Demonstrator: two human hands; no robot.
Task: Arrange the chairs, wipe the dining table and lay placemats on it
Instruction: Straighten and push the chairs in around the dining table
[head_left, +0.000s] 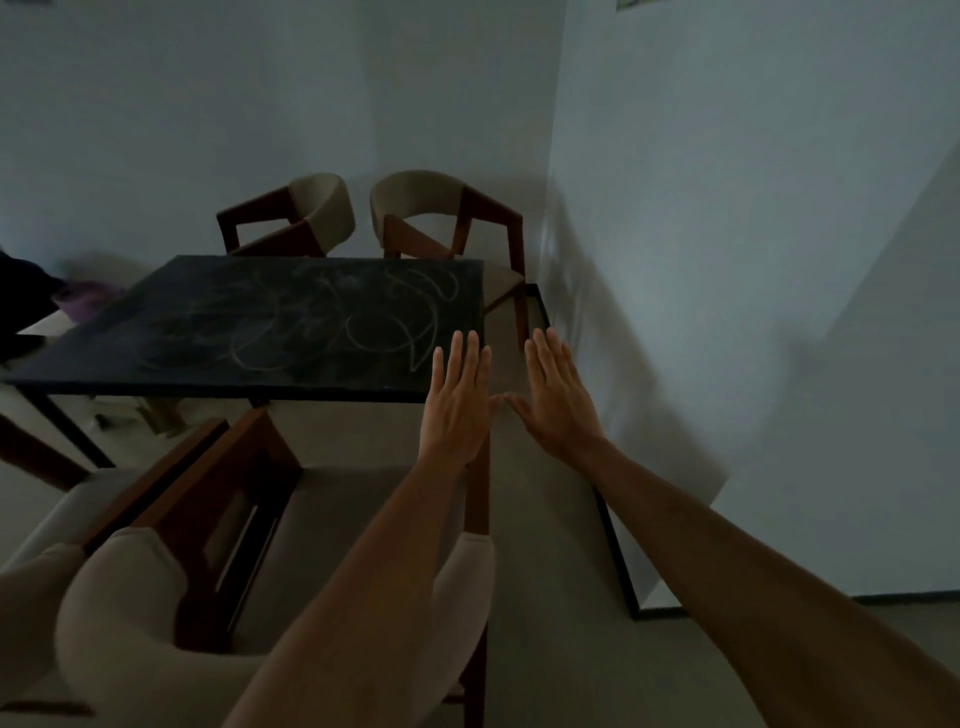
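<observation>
Both hands out flat in front of us, palms down, fingers straight, holding nothing. Our left hand (457, 402) sits in view over the near right corner of the dining table (182, 338); whether it touches the top we cannot tell. Our right hand (558, 395) hovers past the table edge, over bare floor. The hands are close together, thumbs pointing toward each other and nearly meeting; looks like a start pose, no work begun.

The table top is dark and covered with pale chalky scribbles (384, 332), so wiping is not done. No cloth or placemats visible.

Chairs:
- The near chair (171, 613) is directly under our arms, cushioned back toward us, and seems turned at an angle to the table, so it likely needs straightening.
- The far left chair (306, 218) is angled sideways.
- The far right chair (447, 218) faces the table but stands just beyond its far corner and next to the wall.

Room to move:
- The right side is tight. A wall (727, 260) runs close along it, and a black-framed panel (618, 561) leans at its foot.
- The strip of floor between the table edge and the frame is narrow, so we judge chair moves should go out to the left or toward us.
- The left edge of the view is dim, with something purple (83, 299) there that is unclear.
</observation>
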